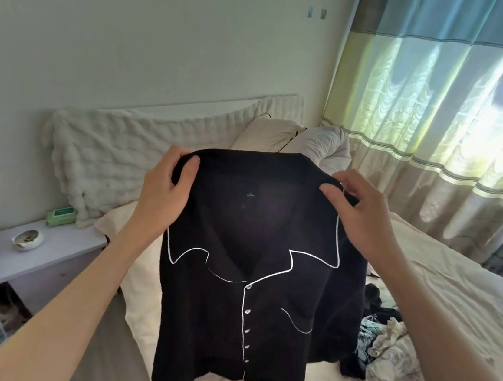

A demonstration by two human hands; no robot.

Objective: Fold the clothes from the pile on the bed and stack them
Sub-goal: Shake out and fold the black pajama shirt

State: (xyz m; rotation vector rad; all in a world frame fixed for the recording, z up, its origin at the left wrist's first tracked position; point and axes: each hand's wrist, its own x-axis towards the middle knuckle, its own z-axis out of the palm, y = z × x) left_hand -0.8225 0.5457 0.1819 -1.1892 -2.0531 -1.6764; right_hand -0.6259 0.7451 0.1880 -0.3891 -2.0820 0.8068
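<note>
A black button-up shirt (230,298) with white piping on its collar and pocket hangs in the air above the bed (451,309), its front facing me. My left hand (168,183) pinches its left shoulder and my right hand (358,210) pinches its right shoulder. The hem dangles just over the cream sheet. To the right of the shirt lies the pile of clothes (382,349), a jumble of dark and patterned pieces, partly hidden behind the shirt.
Pillows (115,154) lean against the headboard at the back. A grey nightstand (45,263) at the left holds a small bowl (27,240) and a green wipes pack (61,216). Striped curtains (458,120) hang at the right.
</note>
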